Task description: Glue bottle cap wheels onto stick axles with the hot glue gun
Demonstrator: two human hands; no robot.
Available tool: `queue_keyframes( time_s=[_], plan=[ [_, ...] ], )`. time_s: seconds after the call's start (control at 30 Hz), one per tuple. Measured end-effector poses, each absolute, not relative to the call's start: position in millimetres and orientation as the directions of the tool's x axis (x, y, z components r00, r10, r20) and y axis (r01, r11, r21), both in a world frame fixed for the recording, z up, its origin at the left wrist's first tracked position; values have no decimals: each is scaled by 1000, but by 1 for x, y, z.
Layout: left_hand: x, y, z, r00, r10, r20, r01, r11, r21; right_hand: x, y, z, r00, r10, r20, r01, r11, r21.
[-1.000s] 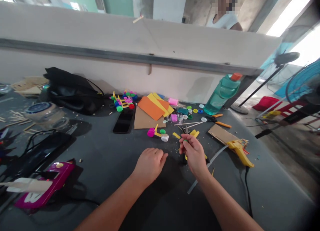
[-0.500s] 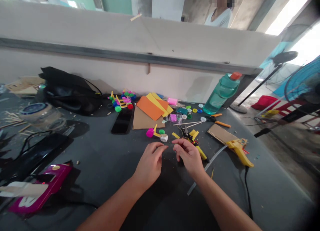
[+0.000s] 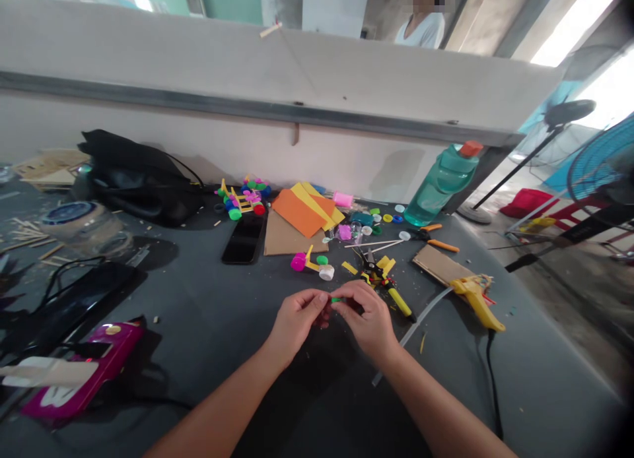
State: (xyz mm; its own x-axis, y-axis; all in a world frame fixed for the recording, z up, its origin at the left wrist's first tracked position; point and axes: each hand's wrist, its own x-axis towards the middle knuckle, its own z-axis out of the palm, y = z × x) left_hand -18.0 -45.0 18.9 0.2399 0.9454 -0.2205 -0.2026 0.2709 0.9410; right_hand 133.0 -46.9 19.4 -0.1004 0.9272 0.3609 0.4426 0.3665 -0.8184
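Left hand [image 3: 297, 321] and right hand [image 3: 367, 321] close together, fingertips pinching small green plastic piece [image 3: 337, 300] above dark grey table [image 3: 198, 299], just short of yellow-handled metal cutters [image 3: 385, 288]

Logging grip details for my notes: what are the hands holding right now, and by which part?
A small green piece, pinched at its right end by the right hand. The left hand is right beside it; whether it touches cannot be told.

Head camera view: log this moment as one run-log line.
left hand: at green piece | right hand: pinching it | nearby: yellow-handled snips, hot glue gun
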Motion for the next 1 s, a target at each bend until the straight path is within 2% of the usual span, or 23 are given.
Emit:
queue_keyframes(
  time_s=[0.13, 0.33, 0.57, 0.8, 1.0],
  plan=[
    [-17, -46, 18, 312, 915, -257, -249, 340, 907, 131, -47, 19, -98, 917, 387, 477, 385, -790],
    [-21, -43, 14, 314, 905, -287, -354, 393, 849, 129, -46, 19, -135, 924, 358, 422, 380, -823],
    [-18, -43, 14, 266, 926, -267, -218, 327, 919, 131, -45, 17, -87, 915, 393, 438, 389, -810],
    [-18, -42, 12, 270, 927, -262, -244, 329, 912, 131, -45, 10, -207, 854, 477, 495, 512, -703],
    [-16, -43, 13, 308, 912, -272, -290, 362, 886, 130, -45, 12, -199, 864, 463, 516, 494, -700]
  ],
)
